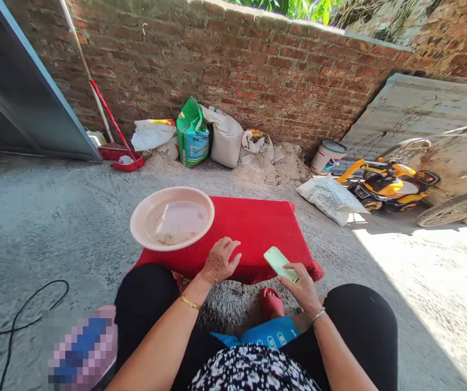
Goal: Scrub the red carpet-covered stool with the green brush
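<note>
Now: Water in the Basin, Pale Green Slab in the Right Hand

And here's the basin, pale and wide, on the left end of the red cover, shallow water inside, dark grit gathered at its near side. Just beside it, the left hand hovers over the cover's near edge, fingers curved and slightly apart, nothing visible between them. Across to the right hand: thumb and fingers clamp the near end of that phone-shaped slab, its far end over the cover's near edge. Back by the wall, a green-and-blue sack stands by a white sack, contents impossible to tell. A red dustpan holds a whitish lump; the bucket at right hides its insides.
</note>
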Demonstrator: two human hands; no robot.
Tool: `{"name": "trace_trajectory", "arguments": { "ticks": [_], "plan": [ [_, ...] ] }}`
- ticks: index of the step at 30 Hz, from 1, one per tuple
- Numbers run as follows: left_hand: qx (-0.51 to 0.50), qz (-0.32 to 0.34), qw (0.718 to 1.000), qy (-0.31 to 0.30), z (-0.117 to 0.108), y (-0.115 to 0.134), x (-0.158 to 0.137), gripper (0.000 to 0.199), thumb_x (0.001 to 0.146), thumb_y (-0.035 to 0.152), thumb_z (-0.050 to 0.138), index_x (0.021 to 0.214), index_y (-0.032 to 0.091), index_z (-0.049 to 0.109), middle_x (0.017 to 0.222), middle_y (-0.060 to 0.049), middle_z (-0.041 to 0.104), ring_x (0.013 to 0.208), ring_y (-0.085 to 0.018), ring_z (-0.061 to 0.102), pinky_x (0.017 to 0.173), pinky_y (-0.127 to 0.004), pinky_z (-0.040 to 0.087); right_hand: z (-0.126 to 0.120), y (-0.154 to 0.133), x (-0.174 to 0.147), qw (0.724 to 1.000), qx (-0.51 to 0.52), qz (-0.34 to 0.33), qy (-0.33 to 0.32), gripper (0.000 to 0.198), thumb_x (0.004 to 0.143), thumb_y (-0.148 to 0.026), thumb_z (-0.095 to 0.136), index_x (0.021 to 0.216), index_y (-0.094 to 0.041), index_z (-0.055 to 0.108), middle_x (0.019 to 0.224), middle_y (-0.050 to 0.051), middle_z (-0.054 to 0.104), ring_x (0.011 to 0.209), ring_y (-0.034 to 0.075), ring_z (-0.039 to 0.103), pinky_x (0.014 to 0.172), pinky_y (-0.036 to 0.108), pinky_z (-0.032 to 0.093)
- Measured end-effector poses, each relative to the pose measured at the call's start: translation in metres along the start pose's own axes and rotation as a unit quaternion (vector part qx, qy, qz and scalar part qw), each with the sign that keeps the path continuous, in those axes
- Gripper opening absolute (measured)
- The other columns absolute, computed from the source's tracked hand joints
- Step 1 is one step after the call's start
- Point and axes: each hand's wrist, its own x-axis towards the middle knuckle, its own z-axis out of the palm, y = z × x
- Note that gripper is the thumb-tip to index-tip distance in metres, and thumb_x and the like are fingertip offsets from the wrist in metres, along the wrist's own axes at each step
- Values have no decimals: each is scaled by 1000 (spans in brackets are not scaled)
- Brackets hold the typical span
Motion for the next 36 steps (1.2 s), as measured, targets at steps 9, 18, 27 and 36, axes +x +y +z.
{"name": "trace_trajectory", "arguments": {
  "ticks": [9, 18, 27, 36],
  "plan": [
    [-87, 101, 960, -244, -5, 40, -23, 80, 73, 61, 66, 141, 31, 38, 126, -11, 51, 111, -28, 50, 95, -45, 43, 10, -53, 10, 948, 105, -106, -282, 27, 70, -41, 73, 89, -23, 63, 96, 1, 56, 89, 19, 54, 79, 30, 43],
    [-138, 26, 962, -234, -22, 34, -19, 63, 79, 55, 62, 136, 34, 45, 103, -5, 52, 93, -21, 51, 82, -33, 46, 13, -72, 32, 934, 147, -88, -314, 25, 66, -37, 74, 83, -22, 64, 90, -1, 54, 76, 16, 52, 64, 25, 41],
    [-160, -71, 969, -175, -9, 39, -24, 50, 88, 50, 53, 132, 28, 52, 98, -5, 52, 90, -18, 54, 83, -33, 48, 15, -68, 63, 917, 155, -120, -347, 31, 71, -47, 71, 90, -23, 65, 88, -1, 57, 79, 17, 54, 69, 27, 44],
    [192, -213, 955, 77, 8, 7, -3, 43, 88, 44, 53, 124, 20, 59, 94, -9, 52, 88, -24, 52, 75, -37, 50, -13, 30, 100, 999, 13, -51, 10, 51, 77, -64, 50, 97, -20, 66, 94, 10, 58, 82, 24, 56, 81, 41, 47]
  ]
}}
